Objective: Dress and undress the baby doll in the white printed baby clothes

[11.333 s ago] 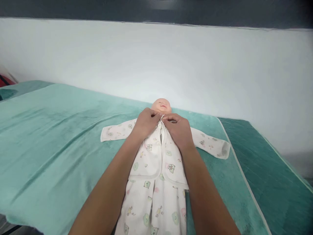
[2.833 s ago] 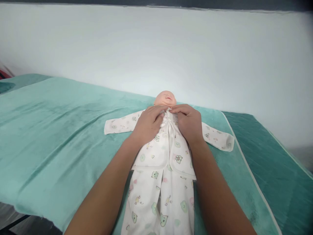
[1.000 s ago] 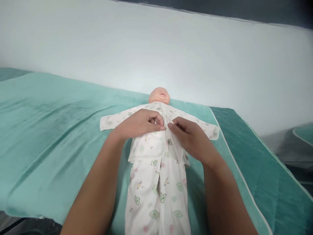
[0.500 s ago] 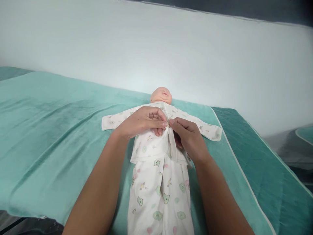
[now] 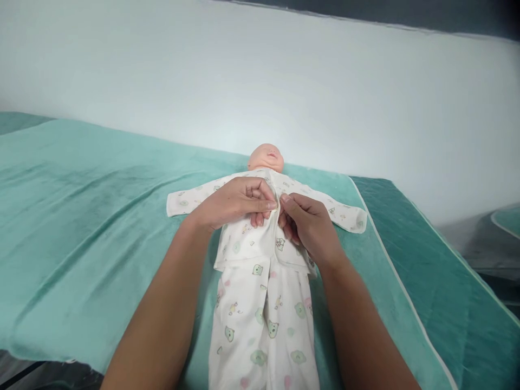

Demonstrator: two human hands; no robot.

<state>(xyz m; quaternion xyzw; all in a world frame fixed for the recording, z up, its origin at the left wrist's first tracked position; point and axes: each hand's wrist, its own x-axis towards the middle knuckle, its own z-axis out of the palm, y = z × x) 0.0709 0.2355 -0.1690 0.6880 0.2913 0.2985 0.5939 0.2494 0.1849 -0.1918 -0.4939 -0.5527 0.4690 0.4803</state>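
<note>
A baby doll (image 5: 266, 157) lies on its back with its sleeved arms spread wide. It wears a white long-sleeved top (image 5: 247, 246) and matching trousers (image 5: 260, 325), printed with small green bears and pink shapes. Over the chest, my left hand (image 5: 246, 203) pinches the top's front edge between thumb and forefinger. My right hand (image 5: 309, 222) pinches the facing edge just to the right, its other fingers curled against the fabric. The fingertips of both hands are a small gap apart at the front opening. Any fastener between them is too small to make out.
A light green sheet (image 5: 101, 227) with creases on its left side covers the bed. Darker green quilted cloth (image 5: 439, 271) shows along the right. Behind the doll's head rises a white wall (image 5: 203, 76). Part of another green surface (image 5: 509, 219) appears at the far right.
My fingertips have parted slightly. The loose front flap that stood up below my right hand now lies flatter, and the two front edges meet more closely. The camera view has shifted slightly.
</note>
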